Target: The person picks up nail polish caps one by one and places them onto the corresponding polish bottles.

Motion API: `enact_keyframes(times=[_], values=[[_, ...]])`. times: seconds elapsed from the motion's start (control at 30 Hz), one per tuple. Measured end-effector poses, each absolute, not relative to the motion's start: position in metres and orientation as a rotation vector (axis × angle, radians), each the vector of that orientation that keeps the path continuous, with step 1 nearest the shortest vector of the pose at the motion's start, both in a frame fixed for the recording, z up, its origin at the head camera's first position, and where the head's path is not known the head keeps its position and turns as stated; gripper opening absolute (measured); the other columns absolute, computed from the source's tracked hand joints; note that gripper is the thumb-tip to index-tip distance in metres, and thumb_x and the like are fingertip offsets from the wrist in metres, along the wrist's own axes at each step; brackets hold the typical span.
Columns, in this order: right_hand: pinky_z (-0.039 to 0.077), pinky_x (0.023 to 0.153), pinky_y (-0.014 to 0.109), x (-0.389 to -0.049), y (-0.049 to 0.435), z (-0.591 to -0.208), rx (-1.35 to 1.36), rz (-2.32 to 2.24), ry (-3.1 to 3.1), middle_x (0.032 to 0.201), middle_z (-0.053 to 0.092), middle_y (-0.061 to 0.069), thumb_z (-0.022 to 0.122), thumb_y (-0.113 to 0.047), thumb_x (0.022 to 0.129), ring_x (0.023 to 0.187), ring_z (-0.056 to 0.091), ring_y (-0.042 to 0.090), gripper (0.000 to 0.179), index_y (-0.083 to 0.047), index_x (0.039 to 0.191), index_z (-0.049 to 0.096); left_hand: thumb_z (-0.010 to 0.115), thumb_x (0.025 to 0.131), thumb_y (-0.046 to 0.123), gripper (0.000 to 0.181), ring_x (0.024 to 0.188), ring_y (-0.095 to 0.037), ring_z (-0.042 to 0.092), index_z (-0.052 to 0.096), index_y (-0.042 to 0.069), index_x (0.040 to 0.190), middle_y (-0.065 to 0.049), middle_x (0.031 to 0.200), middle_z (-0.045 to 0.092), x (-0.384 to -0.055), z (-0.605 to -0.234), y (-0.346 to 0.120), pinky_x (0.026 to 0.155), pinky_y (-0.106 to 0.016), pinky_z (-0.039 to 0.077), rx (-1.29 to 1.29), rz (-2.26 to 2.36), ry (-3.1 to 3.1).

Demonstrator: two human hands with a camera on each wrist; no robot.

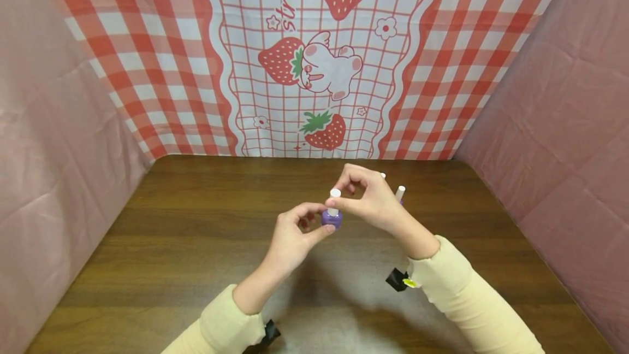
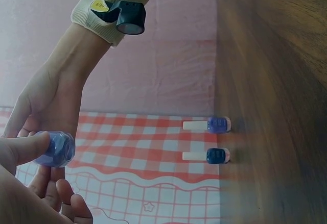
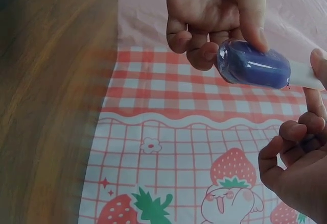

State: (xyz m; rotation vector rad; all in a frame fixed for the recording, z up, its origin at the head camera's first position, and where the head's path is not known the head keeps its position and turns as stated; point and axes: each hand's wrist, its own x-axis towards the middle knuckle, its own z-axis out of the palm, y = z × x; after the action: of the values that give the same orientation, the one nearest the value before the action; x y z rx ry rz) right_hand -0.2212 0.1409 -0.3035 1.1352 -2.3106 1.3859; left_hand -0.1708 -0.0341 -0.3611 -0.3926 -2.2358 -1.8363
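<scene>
A purple nail polish bottle (image 1: 331, 220) with a white cap (image 1: 333, 211) is held above the table in the middle of the head view. My left hand (image 1: 289, 238) grips the glass body between thumb and fingers. With thumb and fingertips, my right hand (image 1: 377, 201) pinches the cap from above. Seen from the right wrist, the bottle (image 3: 258, 68) lies sideways across the picture and its cap (image 3: 301, 75) still meets the neck. In the left wrist view the fingers cover part of the bottle (image 2: 62, 150), and its cap is hidden.
Two more white-capped polish bottles stand on the wooden table (image 1: 196, 245), one purple (image 2: 218, 125) and one dark teal (image 2: 216, 155). In the head view they are partly behind the right hand. A checked strawberry cloth (image 1: 167, 70) hangs at the back, with pink cloth (image 1: 555, 124) along the sides.
</scene>
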Motion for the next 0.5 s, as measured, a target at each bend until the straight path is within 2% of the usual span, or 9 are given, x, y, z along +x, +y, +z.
enact_keyframes(times=[0.1, 0.3, 0.5], values=[[0.036, 0.059, 0.024, -0.2221, 0.1425, -0.3040, 1.185, 1.398, -2.315, 0.074, 0.051, -0.001, 0.078, -0.010, 0.076, 0.069, 0.043, 0.014, 0.018, -0.015, 0.082, 0.062, 0.080, 0.074, 0.011, 0.027, 0.079, -0.017, 0.054, 0.070, 0.010, 0.099, -0.003, 0.083, 0.066, -0.1706, -0.3608, -0.0345, 0.069, -0.026, 0.043, -0.396, -1.833, -2.244], [0.038, 0.060, 0.032, -0.2253, 0.1480, -0.3060, 1.349, 1.373, -2.287, 0.075, 0.050, -0.004, 0.070, -0.009, 0.084, 0.070, 0.043, 0.012, 0.018, -0.012, 0.102, 0.070, 0.079, 0.075, 0.012, 0.027, 0.079, -0.015, 0.054, 0.070, 0.010, 0.100, -0.003, 0.083, 0.066, -0.1709, -0.3617, -0.0353, 0.071, -0.028, 0.044, -0.389, -1.836, -2.257], [0.035, 0.058, 0.030, -0.2254, 0.1474, -0.3046, 1.371, 1.357, -2.242, 0.072, 0.050, -0.007, 0.069, -0.011, 0.086, 0.068, 0.042, 0.009, 0.013, -0.016, 0.097, 0.072, 0.079, 0.074, 0.012, 0.028, 0.079, -0.016, 0.053, 0.070, 0.011, 0.100, -0.003, 0.083, 0.066, -0.1720, -0.3621, -0.0354, 0.072, -0.029, 0.044, -0.397, -1.831, -2.253]])
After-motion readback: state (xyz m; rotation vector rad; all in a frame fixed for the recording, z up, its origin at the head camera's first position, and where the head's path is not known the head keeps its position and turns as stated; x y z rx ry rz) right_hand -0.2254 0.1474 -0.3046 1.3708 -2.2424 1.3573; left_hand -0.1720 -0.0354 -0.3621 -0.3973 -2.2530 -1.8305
